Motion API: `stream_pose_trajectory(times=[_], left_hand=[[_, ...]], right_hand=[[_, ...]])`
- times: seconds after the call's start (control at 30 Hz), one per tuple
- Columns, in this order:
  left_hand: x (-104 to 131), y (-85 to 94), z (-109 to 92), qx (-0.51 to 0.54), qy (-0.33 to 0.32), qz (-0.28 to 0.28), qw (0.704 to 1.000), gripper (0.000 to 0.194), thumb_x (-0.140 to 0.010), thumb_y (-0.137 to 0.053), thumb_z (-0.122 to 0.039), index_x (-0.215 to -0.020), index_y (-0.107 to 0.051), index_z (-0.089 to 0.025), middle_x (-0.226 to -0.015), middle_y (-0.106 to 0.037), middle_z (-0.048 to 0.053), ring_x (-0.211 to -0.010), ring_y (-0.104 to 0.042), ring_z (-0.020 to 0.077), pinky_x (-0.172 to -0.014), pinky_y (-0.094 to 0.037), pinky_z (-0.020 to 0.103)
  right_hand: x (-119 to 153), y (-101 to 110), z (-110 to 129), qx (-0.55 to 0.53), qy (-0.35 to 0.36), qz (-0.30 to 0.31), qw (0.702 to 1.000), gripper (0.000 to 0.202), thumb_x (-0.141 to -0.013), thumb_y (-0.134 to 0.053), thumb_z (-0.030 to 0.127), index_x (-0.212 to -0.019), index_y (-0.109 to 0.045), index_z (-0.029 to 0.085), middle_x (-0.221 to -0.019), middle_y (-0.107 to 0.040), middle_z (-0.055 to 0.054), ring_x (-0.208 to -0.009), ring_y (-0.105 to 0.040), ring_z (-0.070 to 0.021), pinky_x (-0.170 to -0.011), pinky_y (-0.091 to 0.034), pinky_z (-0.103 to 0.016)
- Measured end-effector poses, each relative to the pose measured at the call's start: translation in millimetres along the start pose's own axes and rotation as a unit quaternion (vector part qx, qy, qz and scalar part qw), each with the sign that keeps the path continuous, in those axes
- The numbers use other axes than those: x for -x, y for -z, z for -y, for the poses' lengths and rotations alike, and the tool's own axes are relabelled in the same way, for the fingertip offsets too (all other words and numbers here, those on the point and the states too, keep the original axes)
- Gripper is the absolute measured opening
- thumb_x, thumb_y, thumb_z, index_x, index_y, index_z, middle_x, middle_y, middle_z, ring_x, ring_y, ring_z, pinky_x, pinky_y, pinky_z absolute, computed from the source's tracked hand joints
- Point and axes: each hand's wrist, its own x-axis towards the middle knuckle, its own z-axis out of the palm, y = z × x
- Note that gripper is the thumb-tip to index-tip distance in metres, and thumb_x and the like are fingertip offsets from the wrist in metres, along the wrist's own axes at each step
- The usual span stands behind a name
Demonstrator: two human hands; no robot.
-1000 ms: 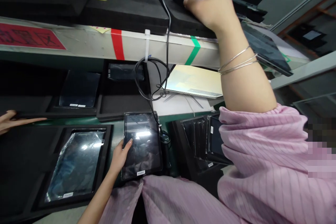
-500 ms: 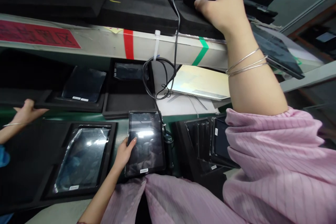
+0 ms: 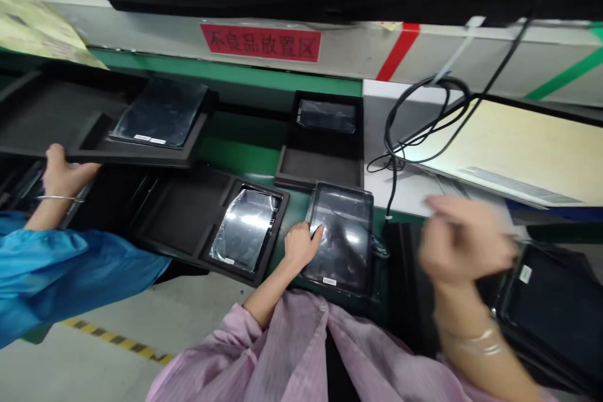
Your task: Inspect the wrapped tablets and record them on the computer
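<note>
While in left grip (image 3: pixel 301 246), tablet (image 3: pixel 343 237) rightward

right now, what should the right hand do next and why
Probably ease the right hand over to steady the tablet's right edge: the left hand has only the left edge, no hand touches the right, and the blurred right hand shows nothing in it.

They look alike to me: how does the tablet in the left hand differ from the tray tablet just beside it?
The held tablet is in the left hand; the tray tablet lies untouched. The held tablet looks darker; the tray tablet glares more. Both bear white labels.
</note>
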Motion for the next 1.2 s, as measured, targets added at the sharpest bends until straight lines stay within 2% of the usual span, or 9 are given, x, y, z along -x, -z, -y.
stream_pose_trajectory(times=[0.13,0.2,0.27,0.37,0.43,0.57,0.83,0.97,1.2], left_hand=[[4,15.0,15,0.074,-0.097,-0.098,0.988,0.044,-0.089,-0.041,-0.043,-0.120,-0.048,-0.012,-0.114,-0.054,0.016,-0.111,-0.049,0.0260,-0.094,-0.041,0.040],[11,25.0,40,0.173,-0.068,-0.155,0.970,0.042,-0.088,-0.044,-0.040,-0.121,-0.045,-0.014,-0.109,-0.056,0.013,-0.103,-0.053,0.0219,-0.091,-0.043,0.038],[22,34.7,77,0.266,0.044,-0.243,0.932,0.035,-0.085,-0.048,-0.039,-0.111,-0.050,-0.016,-0.098,-0.058,0.008,-0.091,-0.055,0.0181,-0.085,-0.045,0.034],[46,46.0,147,0.321,0.259,-0.407,0.815,0.030,-0.074,-0.058,-0.033,-0.097,-0.051,-0.017,-0.089,-0.054,0.003,-0.085,-0.053,0.0155,-0.085,-0.044,0.032],[62,49.7,189,0.325,0.347,-0.452,0.755,0.028,-0.069,-0.056,-0.030,-0.091,-0.048,-0.016,-0.083,-0.049,0.001,-0.082,-0.051,0.0153,-0.083,-0.044,0.034],[77,47.5,239,0.382,0.418,-0.389,0.727,0.024,-0.062,-0.055,-0.034,-0.075,-0.048,-0.015,-0.068,-0.045,-0.001,-0.065,-0.050,0.0149,-0.062,-0.046,0.032],[68,40.2,264,0.395,0.449,-0.319,0.735,0.025,-0.050,-0.064,-0.024,-0.063,-0.044,-0.017,-0.059,-0.045,-0.004,-0.061,-0.050,0.0136,-0.059,-0.048,0.029],[67,47.2,269,0.384,0.468,-0.294,0.740,0.025,-0.049,-0.065,-0.022,-0.064,-0.045,-0.016,-0.062,-0.049,-0.001,-0.060,-0.052,0.0149,-0.054,-0.048,0.030],[73,48.3,258,0.384,0.481,-0.258,0.745,0.023,-0.049,-0.064,-0.017,-0.067,-0.050,-0.014,-0.069,-0.051,-0.001,-0.060,-0.050,0.0111,-0.051,-0.048,0.024]], right_hand=[[107,-48,26,0.059,-0.093,0.243,0.964,0.028,-0.087,-0.043,0.020,-0.109,-0.059,0.013,-0.111,-0.059,-0.013,-0.104,-0.055,-0.0220,-0.089,-0.049,-0.039],[139,-60,24,0.124,-0.110,0.312,0.935,0.036,-0.088,-0.043,0.027,-0.118,-0.055,0.011,-0.125,-0.051,-0.016,-0.117,-0.047,-0.0280,-0.095,-0.044,-0.046],[158,-64,20,0.172,-0.112,0.346,0.916,0.040,-0.089,-0.044,0.031,-0.123,-0.052,0.012,-0.134,-0.044,-0.016,-0.125,-0.039,-0.0308,-0.099,-0.039,-0.048],[167,-63,18,0.201,-0.112,0.351,0.908,0.040,-0.090,-0.044,0.033,-0.125,-0.051,0.015,-0.137,-0.042,-0.013,-0.127,-0.037,-0.0295,-0.100,-0.037,-0.046],[168,-64,19,0.217,-0.111,0.341,0.908,0.038,-0.090,-0.044,0.033,-0.123,-0.052,0.016,-0.135,-0.044,-0.012,-0.126,-0.038,-0.0288,-0.099,-0.036,-0.045],[167,-69,21,0.242,-0.106,0.328,0.907,0.036,-0.089,-0.045,0.032,-0.120,-0.054,0.016,-0.134,-0.046,-0.012,-0.124,-0.040,-0.0287,-0.098,-0.036,-0.044],[171,-72,20,0.213,-0.137,0.304,0.918,0.039,-0.088,-0.047,0.034,-0.122,-0.052,0.015,-0.133,-0.046,-0.013,-0.124,-0.040,-0.0277,-0.100,-0.035,-0.044],[172,-67,13,0.193,-0.238,0.250,0.919,0.050,-0.085,-0.049,0.041,-0.126,-0.047,0.012,-0.133,-0.043,-0.018,-0.125,-0.038,-0.0290,-0.103,-0.032,-0.048],[179,-51,-8,0.076,-0.449,0.218,0.863,0.065,-0.079,-0.051,0.055,-0.122,-0.049,0.008,-0.114,-0.056,-0.018,-0.104,-0.053,-0.0250,-0.094,-0.043,-0.042]])
